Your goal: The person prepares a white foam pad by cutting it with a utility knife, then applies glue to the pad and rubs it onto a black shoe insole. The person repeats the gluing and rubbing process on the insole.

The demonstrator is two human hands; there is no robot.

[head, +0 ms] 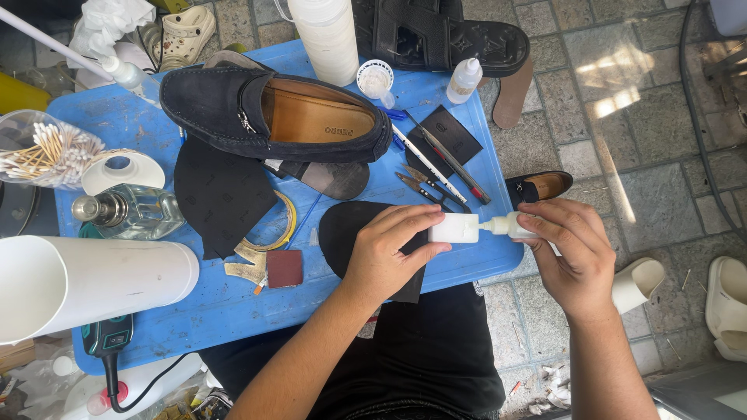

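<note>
My left hand (389,253) grips the body of a small white squeeze bottle (455,228), held level over the right edge of a blue plastic table (226,303). My right hand (568,245) pinches the bottle's cap end (510,225). Under my left hand lies a black sole piece (342,233). A dark navy suede loafer (272,113) with a tan lining rests on its side at the table's middle.
On the table: a black rubber sheet (218,194), scissors (428,187), pens (436,159), a glass bottle (128,210), cotton swabs in a jar (43,152), a white tube (85,284), a small dropper bottle (464,79). A second loafer (541,187) and sandals lie on the paved floor.
</note>
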